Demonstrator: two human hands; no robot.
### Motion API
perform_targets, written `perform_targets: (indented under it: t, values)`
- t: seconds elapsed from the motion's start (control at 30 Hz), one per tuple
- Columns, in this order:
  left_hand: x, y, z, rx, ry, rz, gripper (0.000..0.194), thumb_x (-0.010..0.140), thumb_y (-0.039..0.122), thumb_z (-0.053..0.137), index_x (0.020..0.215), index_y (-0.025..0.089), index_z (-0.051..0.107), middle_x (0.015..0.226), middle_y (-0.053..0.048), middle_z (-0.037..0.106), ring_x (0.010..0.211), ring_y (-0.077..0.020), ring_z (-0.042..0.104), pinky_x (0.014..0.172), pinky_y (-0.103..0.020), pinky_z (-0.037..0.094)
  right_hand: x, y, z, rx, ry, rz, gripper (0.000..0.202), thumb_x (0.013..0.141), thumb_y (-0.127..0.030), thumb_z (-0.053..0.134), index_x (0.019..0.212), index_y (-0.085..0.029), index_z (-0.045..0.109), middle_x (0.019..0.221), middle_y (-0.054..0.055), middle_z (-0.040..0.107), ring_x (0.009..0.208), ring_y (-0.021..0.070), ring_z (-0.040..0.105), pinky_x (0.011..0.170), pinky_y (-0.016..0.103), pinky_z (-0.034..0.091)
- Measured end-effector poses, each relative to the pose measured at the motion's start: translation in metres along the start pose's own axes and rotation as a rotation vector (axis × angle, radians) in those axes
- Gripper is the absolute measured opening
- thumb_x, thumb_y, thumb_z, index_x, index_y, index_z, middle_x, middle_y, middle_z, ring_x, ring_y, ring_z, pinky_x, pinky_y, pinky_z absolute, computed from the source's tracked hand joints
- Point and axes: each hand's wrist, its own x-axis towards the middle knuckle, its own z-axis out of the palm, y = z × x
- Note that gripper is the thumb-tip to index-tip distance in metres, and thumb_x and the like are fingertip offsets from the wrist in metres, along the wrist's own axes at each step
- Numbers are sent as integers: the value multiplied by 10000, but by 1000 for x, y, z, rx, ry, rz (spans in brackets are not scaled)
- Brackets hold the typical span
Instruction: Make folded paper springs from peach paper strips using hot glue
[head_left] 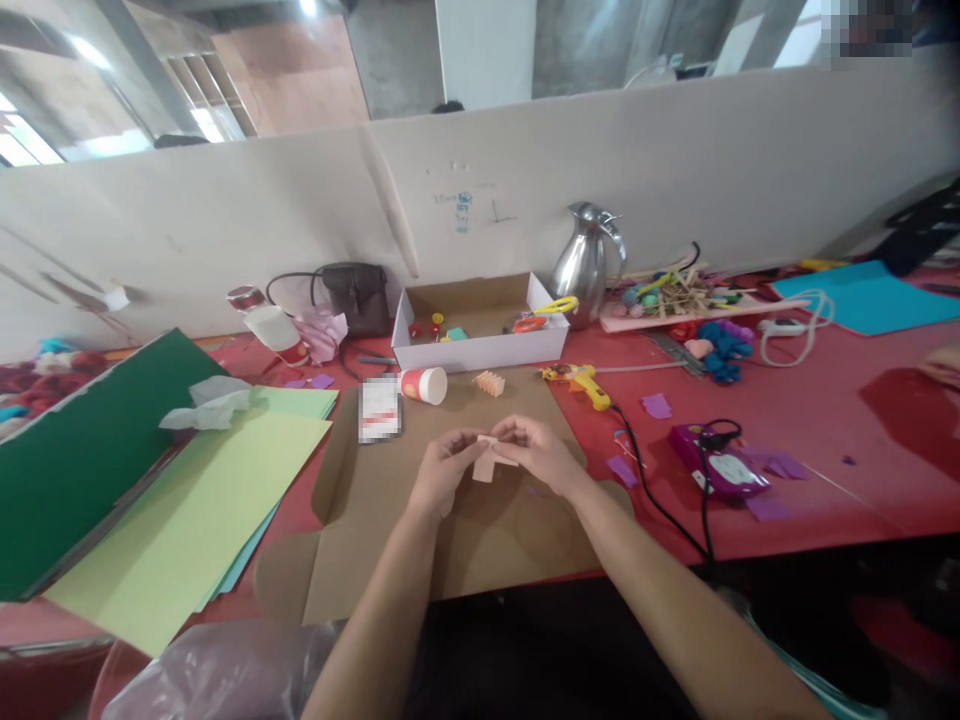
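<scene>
Both of my hands meet over a flattened brown cardboard sheet. Between them is a small pale pink paper piece, with one flap hanging down and another reaching right. My left hand pinches its left side with thumb and fingers. On the right side my right hand grips the same piece, fingers closed on it. Beyond the hands, a pleated pale pink paper strip lies on the cardboard, with a paper cup on its side to the left.
A yellow glue gun lies right of the cardboard, its black cord running past a purple box. Behind stand a white box with scissors and a metal jug. Yellow-green paper sheets lie left. Another person's hand shows far right.
</scene>
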Motion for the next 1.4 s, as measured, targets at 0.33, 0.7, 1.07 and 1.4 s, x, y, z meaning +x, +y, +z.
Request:
perform_targets:
  t: [0.33,0.7,1.07,1.4]
  values:
    - [2,4,-10,-219,143,-92,307,590,318,828,791,135,685,689,-11,650,578,-86,580,573,-205,449,-13,-4,-3,-687,3,-618,305,774,-129,570,995,-299,692,1296,52,452,1230,264,417,1019,442,370]
    - [-1,0,0,-289,138,-5,315,606,281,829,840,148,666,782,-23,687,677,-101,635,695,-234,503,-4,3,11,-514,195,-501,91,842,-331,625,848,-274,695,1108,63,573,1092,245,522,962,424,407]
    - [-4,-1,5,-347,69,45,274,639,271,805,845,170,655,888,-24,680,814,-125,641,809,-279,515,0,7,20,-20,200,-151,389,733,-386,687,1053,-260,508,875,-6,612,778,176,591,699,282,464]
    - [-3,-5,6,-293,156,90,294,633,304,813,826,165,641,776,-16,686,725,-112,630,763,-269,508,-5,-9,18,39,120,-100,214,745,-402,686,887,-242,673,843,-2,689,782,188,607,733,296,449]
